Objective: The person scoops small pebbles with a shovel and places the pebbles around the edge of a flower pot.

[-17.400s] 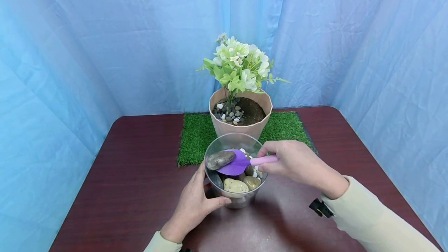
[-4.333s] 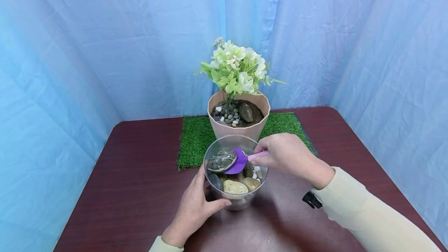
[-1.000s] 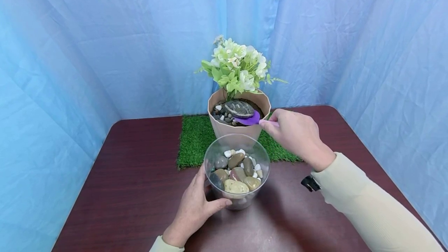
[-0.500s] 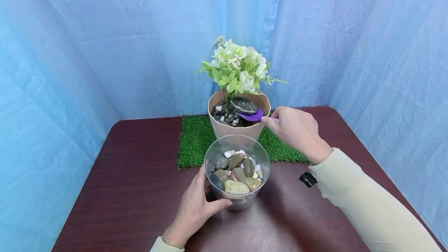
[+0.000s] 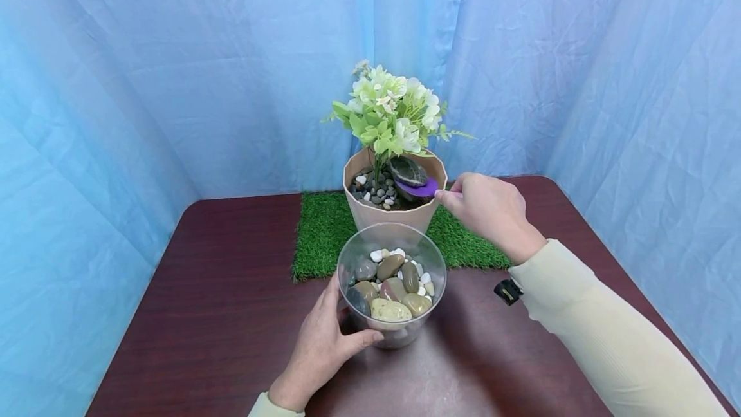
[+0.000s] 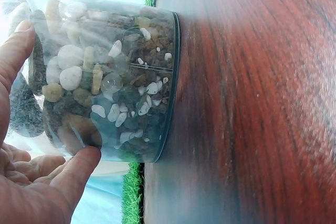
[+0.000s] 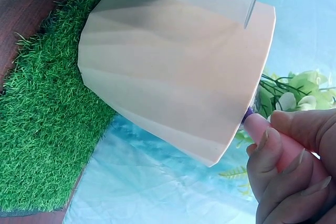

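Note:
My right hand (image 5: 489, 208) grips the pink handle (image 7: 260, 129) of a small garden trowel. Its purple blade (image 5: 425, 188) is inside the beige flowerpot (image 5: 370, 216), just above or against a dark stone lying there. A large dark, pale-veined stone (image 5: 408, 171) leans on the blade, tilted towards the back of the pot. Nearer, my left hand (image 5: 318, 340) holds a clear plastic container (image 5: 399, 338) by its left side, thumb in front. Several large smooth stones (image 5: 390, 309) and small white pebbles fill it; the left wrist view shows finer gravel (image 6: 152, 87) lower down.
White flowers with green leaves (image 5: 393, 108) rise from the pot, above small grey and white pebbles (image 5: 376, 195). Beneath the pot lies an artificial grass mat (image 5: 324, 243) on the dark red wooden table (image 5: 220, 301). Blue curtains (image 5: 260, 69) surround the table.
Earlier the trowel lifted the veined stone from the container; an earlier stone went into the pot. Within the last second, the blade and stone shifted right and back inside the pot. My left hand stayed still.

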A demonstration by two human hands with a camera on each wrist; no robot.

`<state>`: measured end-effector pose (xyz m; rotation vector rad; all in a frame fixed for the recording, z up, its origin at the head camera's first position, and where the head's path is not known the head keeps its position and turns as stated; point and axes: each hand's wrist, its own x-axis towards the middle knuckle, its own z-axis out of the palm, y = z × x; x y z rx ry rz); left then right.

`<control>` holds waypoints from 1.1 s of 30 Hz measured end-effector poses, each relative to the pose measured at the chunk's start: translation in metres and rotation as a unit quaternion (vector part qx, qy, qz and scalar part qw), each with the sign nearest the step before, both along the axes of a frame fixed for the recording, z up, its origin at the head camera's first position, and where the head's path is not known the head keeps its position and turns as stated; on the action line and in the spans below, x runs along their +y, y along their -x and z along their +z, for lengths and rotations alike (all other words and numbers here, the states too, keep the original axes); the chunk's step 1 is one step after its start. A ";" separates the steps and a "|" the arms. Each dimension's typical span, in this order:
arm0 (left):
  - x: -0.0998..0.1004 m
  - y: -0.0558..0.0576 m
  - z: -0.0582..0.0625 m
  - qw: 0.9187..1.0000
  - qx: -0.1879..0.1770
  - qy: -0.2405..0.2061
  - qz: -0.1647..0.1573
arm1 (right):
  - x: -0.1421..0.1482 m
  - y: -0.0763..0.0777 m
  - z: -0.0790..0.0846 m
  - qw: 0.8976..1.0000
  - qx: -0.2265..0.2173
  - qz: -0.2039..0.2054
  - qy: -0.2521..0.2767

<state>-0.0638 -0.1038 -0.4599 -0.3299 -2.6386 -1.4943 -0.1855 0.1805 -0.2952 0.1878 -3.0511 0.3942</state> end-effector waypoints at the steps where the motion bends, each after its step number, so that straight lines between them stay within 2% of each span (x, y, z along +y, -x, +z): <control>1: 0.000 0.000 0.000 1.000 -0.001 0.000 0.000 | 0.000 0.000 0.000 1.000 -0.001 0.001 0.000; 12: 0.000 0.000 0.000 1.000 -0.002 -0.014 -0.007 | 0.001 0.003 0.003 1.000 -0.013 0.005 -0.001; 24: -0.001 -0.001 0.001 1.000 0.002 0.012 0.004 | 0.003 0.006 0.007 1.000 -0.029 0.001 0.001; 33: -0.001 -0.001 0.000 1.000 0.007 0.010 0.002 | 0.003 0.008 0.006 0.999 -0.034 0.001 0.005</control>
